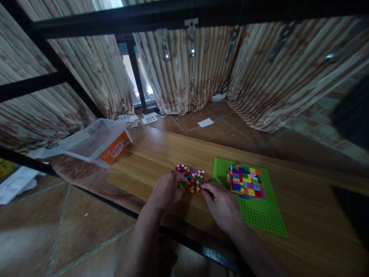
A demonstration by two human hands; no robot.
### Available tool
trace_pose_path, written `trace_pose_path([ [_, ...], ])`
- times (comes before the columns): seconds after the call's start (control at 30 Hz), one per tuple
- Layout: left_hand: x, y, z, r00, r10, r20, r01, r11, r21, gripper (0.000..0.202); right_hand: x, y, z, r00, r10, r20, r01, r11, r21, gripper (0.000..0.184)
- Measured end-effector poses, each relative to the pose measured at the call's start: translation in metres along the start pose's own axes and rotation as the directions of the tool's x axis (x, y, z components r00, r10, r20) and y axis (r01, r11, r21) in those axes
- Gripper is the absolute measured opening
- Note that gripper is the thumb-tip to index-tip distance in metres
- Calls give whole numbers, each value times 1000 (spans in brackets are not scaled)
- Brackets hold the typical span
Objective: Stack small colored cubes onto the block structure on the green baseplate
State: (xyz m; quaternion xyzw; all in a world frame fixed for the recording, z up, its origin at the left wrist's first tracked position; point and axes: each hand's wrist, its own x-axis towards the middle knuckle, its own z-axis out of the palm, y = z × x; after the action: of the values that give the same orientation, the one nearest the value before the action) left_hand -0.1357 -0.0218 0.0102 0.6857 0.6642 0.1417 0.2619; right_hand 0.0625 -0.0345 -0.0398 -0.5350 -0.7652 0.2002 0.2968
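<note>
A loose pile of small multicoloured toy bricks [192,177] lies on the wooden board. My left hand [168,188] is at the pile's left side, its fingers curled in against the bricks; what they pinch is hidden. At the pile's right edge is my right hand [221,202], fingers drawn together, with anything between them too small to make out. To the right of it, a green studded baseplate [259,217] lies flat. A block built of many coloured bricks [246,181] stands on the baseplate's upper part.
A clear plastic bin [95,140] with an orange label stands at the board's left end. A dark flat object [351,211] lies at the right. Black metal bars [173,17] cross above, before striped curtains [184,77]. Papers [206,122] lie on the tiled floor.
</note>
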Motion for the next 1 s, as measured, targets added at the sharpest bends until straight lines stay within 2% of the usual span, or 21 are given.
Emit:
trace_pose_path([
  [0.13, 1, 7, 8, 1000, -3, 6, 3, 994, 108, 26, 7, 1, 6, 1000, -13, 8, 13, 999, -40, 18],
  [0.3, 2, 7, 14, 1000, -15, -20, 18, 990, 141, 30, 6, -1, 2, 1000, -20, -7, 20, 1000, 4, 18],
  [0.63, 7, 14, 10, 997, 55, -52, -45, 985, 169, 22, 2, -12, -11, 1000, 1, 6, -2, 990, 141, 18],
  [0.8, 9, 17, 10, 998, 33, -60, -18, 974, 224, 26, 1, -13, -16, 1000, 6, 5, -7, 984, 175, 18],
  [0.9, 12, 16, 10, 996, 19, -84, -4, 983, 181, 28, 2, -15, -18, 1000, 17, 2, -17, 982, 190, 17],
  [1.0, 15, 15, 8, 994, 5, -109, -10, 999, -45, 26, 2, -19, -22, 999, 39, -19, -33, 970, 240, 17],
])
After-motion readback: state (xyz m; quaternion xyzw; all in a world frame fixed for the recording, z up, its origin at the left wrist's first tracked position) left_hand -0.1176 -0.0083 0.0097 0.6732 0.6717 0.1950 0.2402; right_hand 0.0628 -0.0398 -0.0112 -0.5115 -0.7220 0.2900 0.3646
